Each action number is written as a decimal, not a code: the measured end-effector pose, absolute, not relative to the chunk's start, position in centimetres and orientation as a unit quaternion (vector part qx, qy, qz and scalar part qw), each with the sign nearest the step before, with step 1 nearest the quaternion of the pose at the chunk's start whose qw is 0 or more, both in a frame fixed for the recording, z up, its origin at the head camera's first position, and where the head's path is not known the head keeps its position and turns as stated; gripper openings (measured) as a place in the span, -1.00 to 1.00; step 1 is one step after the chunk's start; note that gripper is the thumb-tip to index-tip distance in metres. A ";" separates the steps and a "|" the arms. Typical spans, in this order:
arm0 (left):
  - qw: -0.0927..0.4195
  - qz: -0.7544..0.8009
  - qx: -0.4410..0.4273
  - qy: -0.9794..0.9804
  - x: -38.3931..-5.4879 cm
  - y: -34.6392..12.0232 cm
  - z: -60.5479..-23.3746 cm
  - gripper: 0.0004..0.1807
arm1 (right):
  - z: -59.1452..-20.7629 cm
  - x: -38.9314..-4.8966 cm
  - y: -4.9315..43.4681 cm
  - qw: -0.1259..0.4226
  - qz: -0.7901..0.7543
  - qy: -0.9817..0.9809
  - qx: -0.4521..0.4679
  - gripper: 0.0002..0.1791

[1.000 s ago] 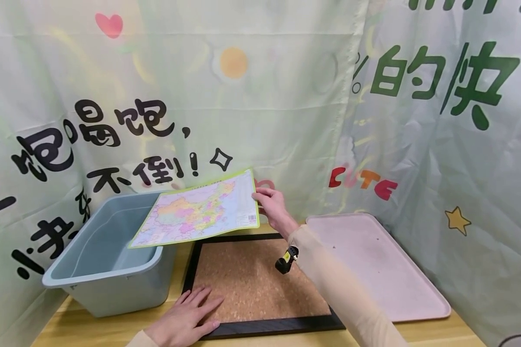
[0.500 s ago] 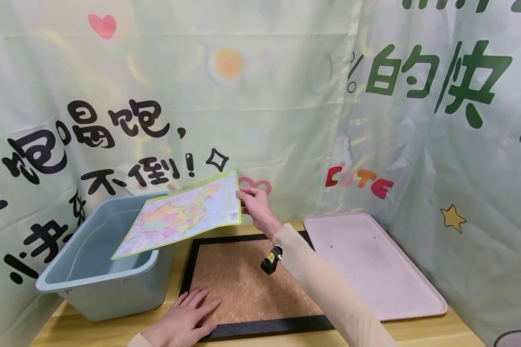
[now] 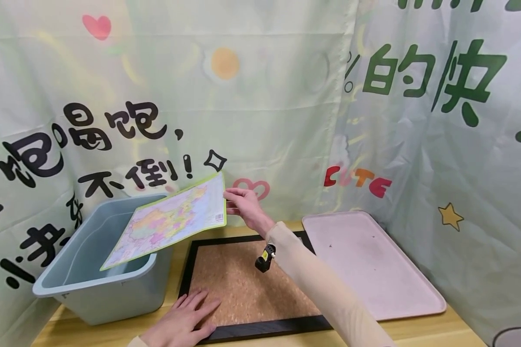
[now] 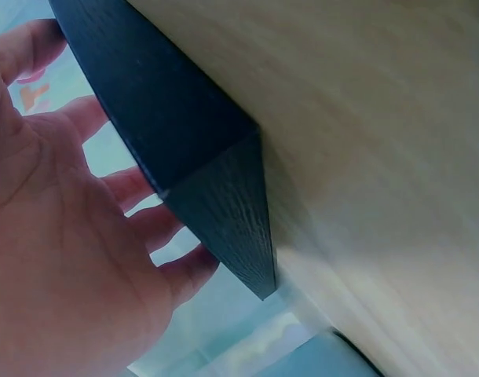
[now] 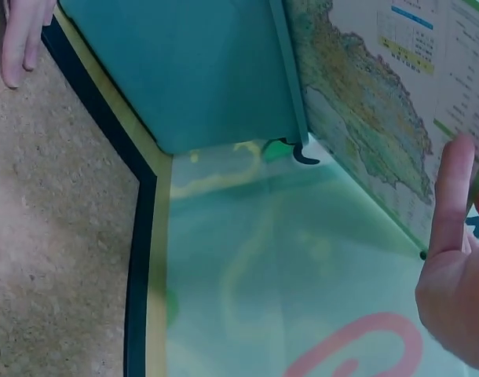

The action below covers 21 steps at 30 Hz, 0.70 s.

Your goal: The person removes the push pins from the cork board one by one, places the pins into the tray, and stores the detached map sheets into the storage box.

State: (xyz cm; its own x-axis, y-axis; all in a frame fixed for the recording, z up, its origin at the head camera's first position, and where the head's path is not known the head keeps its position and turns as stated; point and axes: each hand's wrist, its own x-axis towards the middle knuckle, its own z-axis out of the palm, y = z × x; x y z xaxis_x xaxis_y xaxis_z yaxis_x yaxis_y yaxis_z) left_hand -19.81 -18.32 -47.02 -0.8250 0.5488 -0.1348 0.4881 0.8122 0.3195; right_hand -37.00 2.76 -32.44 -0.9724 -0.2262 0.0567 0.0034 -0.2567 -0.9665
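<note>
By its right edge, my right hand pinches a map sheet with a green border. The sheet is tilted, and its lower left part hangs over the opening of a blue-grey bin. In the right wrist view, the map's other face shows a relief map with text panels. My left hand rests on the near left corner of a black-framed cork board, fingers spread and nearly straight. Seen in the left wrist view, the fingers touch the black frame at its corner.
To the right of the board lies a pale pink tray. Board, bin and tray all stand on a wooden table. A printed curtain hangs close behind and along the sides.
My right hand has moved left with the map, which now reaches further over the bin. The left hand stays on the board's corner. The head view has shifted slightly.
</note>
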 end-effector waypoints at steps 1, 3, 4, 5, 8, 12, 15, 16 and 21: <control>0.111 0.137 0.274 0.945 -19.8 -18.3 -47.1 -0.38 | -32.5 -37.1 2.6 0.078 -0.788 0.604 -0.096 -0.63; 0.111 0.137 0.272 0.946 -19.8 -18.3 -47.2 -0.39 | -32.6 -37.2 2.2 0.088 -0.789 0.599 -0.104 -0.62; 0.110 0.136 0.271 0.946 -19.8 -18.4 -47.2 -0.39 | -32.6 -37.3 2.0 0.093 -0.790 0.597 -0.108 -0.62; 0.110 0.135 0.270 0.947 -19.7 -18.4 -47.3 -0.38 | -32.7 -37.4 1.8 0.096 -0.791 0.595 -0.110 -0.62; 0.117 0.135 0.265 0.947 -19.7 -18.4 -47.4 -0.38 | -32.9 -37.5 1.3 0.100 -0.794 0.589 -0.113 -0.64; 0.129 0.139 0.261 0.946 -19.7 -18.4 -47.4 -0.37 | -33.1 -37.5 0.5 0.105 -0.799 0.582 -0.111 -0.66; 0.129 0.135 0.258 0.948 -19.6 -18.4 -47.3 -0.37 | -32.9 -37.5 -0.1 0.110 -0.800 0.579 -0.114 -0.66; 0.127 0.132 0.257 0.949 -19.7 -18.3 -47.3 -0.36 | -32.9 -37.5 -0.3 0.111 -0.799 0.579 -0.116 -0.66; 0.113 0.129 0.262 0.950 -19.8 -18.1 -46.9 -0.35 | -32.6 -37.4 -1.1 0.118 -0.797 0.581 -0.118 -0.68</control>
State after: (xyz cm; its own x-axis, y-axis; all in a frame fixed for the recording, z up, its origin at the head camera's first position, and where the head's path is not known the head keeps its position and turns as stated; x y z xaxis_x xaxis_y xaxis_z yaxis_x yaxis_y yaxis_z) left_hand -19.84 -18.09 -46.92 -0.8371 0.5271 -0.1465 0.4689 0.8292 0.3042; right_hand -37.38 -1.10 -32.61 -0.9441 -0.3255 0.0512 0.0509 -0.2975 -0.9534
